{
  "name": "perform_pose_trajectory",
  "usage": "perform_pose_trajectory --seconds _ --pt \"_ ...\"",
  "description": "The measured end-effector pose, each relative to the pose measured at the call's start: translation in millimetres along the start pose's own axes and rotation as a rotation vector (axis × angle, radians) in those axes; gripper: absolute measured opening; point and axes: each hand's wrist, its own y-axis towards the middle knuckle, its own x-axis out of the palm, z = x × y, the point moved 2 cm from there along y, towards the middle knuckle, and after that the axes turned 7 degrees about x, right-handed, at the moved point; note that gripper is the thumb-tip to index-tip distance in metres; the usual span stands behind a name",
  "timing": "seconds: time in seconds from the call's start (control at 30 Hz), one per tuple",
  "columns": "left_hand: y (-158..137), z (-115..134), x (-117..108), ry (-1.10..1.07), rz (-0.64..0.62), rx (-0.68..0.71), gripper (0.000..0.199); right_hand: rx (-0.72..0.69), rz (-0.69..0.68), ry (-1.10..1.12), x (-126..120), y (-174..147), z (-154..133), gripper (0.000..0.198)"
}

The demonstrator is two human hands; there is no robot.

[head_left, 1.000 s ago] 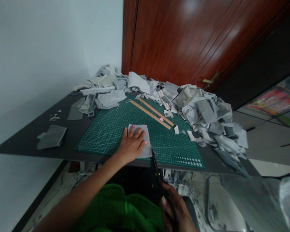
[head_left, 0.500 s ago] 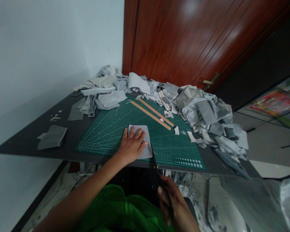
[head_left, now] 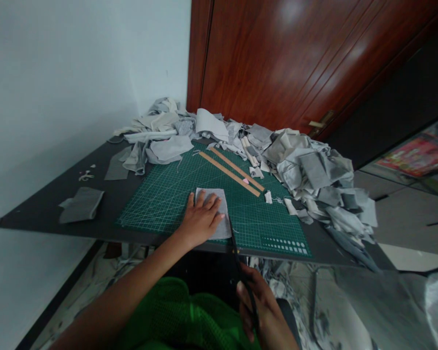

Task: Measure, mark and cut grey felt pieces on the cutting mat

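My left hand (head_left: 201, 218) lies flat with its fingers spread on a small grey piece of fabric (head_left: 222, 230). The fabric rests near the front edge of a green cutting mat (head_left: 168, 204) with white grid lines. Below the table's front edge, my right hand (head_left: 261, 301) is wrapped round the handles of black scissors (head_left: 237, 262). Their blades point away from me and lie along the fabric's right edge, close to its lower right corner. Whether the blades have fabric between them cannot be made out.
Two wooden strips (head_left: 229, 173) lie on the mat, with a small pink piece (head_left: 246, 181) by them. Fabric scraps pile up along the back (head_left: 168, 124) and right (head_left: 314, 165). A folded grey cloth (head_left: 82, 205) lies at left. Beyond stands a brown door (head_left: 270, 63).
The view has shifted slightly. My left hand stays pressed on the fabric, and the scissors remain at its right edge with their handles seeming a little closer together.
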Motion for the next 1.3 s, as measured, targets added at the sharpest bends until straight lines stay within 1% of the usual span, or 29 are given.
perform_pose_trajectory --seconds 0.13,0.3,0.43,0.6,0.73,0.83,1.0,1.07,1.17,1.3 --pt "0 0 0 0.001 0.007 -0.002 0.053 -0.003 -0.027 -0.019 2 -2 0 0.082" --pt "1 0 0 0.004 0.0 -0.001 0.053 0.001 0.017 -0.001 4 -5 -6 0.082" --pt "1 0 1 -0.002 -0.002 -0.003 0.053 0.014 -0.017 -0.017 2 -4 -6 0.086" --pt "1 0 0 -0.005 -0.013 -0.01 0.053 0.002 -0.006 -0.028 5 -5 -7 0.082" --pt "2 0 0 -0.005 -0.012 -0.007 0.053 -0.022 0.028 0.024 10 -7 -8 0.081" --pt "1 0 0 -0.002 -0.002 -0.007 0.052 -0.027 0.038 0.058 9 -5 -8 0.08" --pt "1 1 -1 0.007 0.008 -0.003 0.051 0.037 -0.018 0.13 3 1 -10 0.074" --pt "1 1 -1 0.014 0.001 -0.002 0.051 0.03 -0.022 0.142 3 1 -14 0.07" --pt "1 1 -2 0.016 -0.008 -0.009 0.05 0.012 -0.006 0.131 7 0 -20 0.067" --pt "1 1 0 0.018 -0.012 -0.003 0.051 -0.001 0.024 0.1 9 5 -24 0.07"
